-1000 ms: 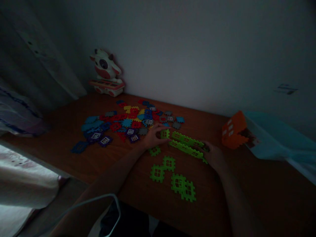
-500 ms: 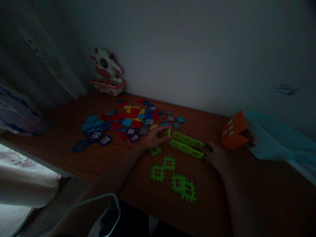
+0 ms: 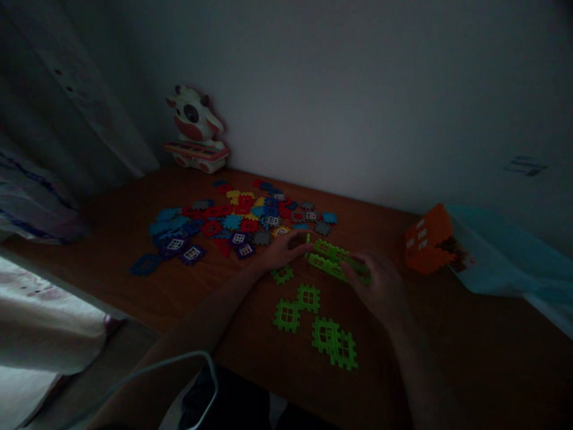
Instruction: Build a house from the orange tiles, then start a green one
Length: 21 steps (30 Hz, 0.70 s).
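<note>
On the table two long green walls of linked window tiles stand upright, side by side. My left hand is closed at their left end, fingers and thumb around a small upright green tile. Reaching over the right part, my right hand has its thumb on the near wall and its fingers across toward the far one, gripping the walls and hiding their right end. Several loose green window tiles lie flat in front: one tile by my left wrist, another lower, and an overlapping pair nearest me.
A heap of red, blue, yellow, grey and purple tiles spreads to the left. Behind it sits a cow-shaped toy keyboard. At the right stand an orange tile house and a light-blue plastic bag. A white cable loops near my lap.
My right hand has moved left from the right end of the green walls and now reaches over them. My left hand stays at the left end.
</note>
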### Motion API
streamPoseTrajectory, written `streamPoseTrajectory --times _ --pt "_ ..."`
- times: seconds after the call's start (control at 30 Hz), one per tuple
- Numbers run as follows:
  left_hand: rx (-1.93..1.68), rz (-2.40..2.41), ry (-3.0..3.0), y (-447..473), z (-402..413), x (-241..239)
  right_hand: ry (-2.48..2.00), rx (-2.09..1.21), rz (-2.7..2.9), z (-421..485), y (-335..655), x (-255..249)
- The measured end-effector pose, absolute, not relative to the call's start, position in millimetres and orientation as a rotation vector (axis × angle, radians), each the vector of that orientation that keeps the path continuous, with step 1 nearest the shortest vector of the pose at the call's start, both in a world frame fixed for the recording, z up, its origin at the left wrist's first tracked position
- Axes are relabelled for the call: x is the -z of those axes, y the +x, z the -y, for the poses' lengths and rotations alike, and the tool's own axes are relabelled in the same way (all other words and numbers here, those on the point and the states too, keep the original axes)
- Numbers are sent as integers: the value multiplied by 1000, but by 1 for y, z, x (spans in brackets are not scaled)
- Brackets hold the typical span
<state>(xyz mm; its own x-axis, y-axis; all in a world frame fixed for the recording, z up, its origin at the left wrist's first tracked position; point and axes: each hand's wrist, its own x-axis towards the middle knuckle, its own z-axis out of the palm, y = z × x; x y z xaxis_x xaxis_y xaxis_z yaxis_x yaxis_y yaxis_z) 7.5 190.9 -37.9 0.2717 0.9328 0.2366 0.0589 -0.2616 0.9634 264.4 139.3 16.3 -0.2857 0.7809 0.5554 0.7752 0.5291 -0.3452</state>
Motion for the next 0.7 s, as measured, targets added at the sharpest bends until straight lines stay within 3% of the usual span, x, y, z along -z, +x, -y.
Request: streamPoseTrajectory --times 0.7 --pt "-916 -815 1497 -2 -193 38 -1273 37 2361 -132 240 5"
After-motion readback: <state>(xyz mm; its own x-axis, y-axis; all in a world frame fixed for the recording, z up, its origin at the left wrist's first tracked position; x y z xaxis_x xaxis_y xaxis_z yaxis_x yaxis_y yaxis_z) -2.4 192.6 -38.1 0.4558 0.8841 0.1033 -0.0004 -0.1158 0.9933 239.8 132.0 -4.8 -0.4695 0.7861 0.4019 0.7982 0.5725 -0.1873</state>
